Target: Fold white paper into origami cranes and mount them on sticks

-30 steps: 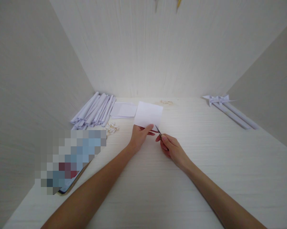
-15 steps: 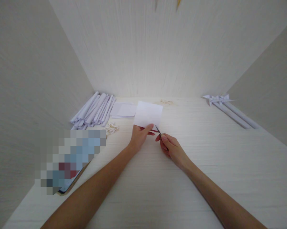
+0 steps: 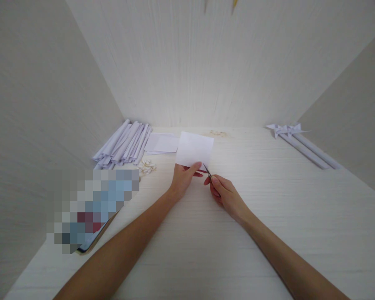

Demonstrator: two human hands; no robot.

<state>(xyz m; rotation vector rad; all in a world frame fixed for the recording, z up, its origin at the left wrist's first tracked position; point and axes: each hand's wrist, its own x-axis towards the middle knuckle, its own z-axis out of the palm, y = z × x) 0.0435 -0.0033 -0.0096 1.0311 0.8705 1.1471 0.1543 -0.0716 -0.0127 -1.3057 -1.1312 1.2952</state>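
Observation:
A white square sheet of paper [image 3: 194, 149] is pinched by its near edge in my left hand [image 3: 184, 178], thumb on top and fingers beneath. My right hand [image 3: 222, 190] is closed around a small pair of scissors [image 3: 207, 171], most of which is hidden in the fist. Their dark, narrow blades point up and left at the sheet's near right corner. Whether the blades touch the paper I cannot tell. Behind the held sheet, to its left, lie more white paper sheets [image 3: 161, 143].
Rolled paper tubes [image 3: 121, 143] are heaped at the back left, with small pale sticks [image 3: 147, 166] in front. A partly blurred phone [image 3: 96, 233] leans at the left. Paper pinwheels [image 3: 289, 130] on tubes lie back right. Small pale bits [image 3: 218, 133] sit near the back wall.
Both hands, the sheet and the scissors hold almost the same pose. The whole view has shifted very slightly.

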